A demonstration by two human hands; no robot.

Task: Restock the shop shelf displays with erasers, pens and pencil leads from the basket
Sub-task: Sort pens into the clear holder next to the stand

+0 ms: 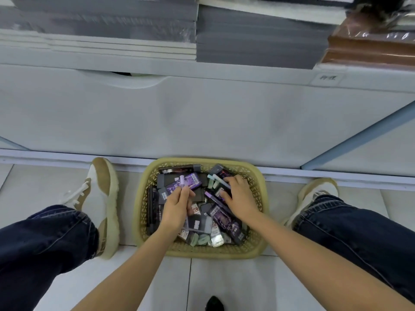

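A yellow plastic basket stands on the floor between my feet, filled with black and purple stationery packs, pale green erasers and pens. My left hand is inside the basket and grips a light purple pen whose tip points away from me. My right hand reaches into the right half of the basket, its fingers curled around a pale mint pen lying among the packs. Both hands cover much of the contents.
A white shelf base rises just behind the basket. Stacks of grey paper and brown wrapped packs lie on the shelf above. My shoes and jeans flank the basket on a tiled floor.
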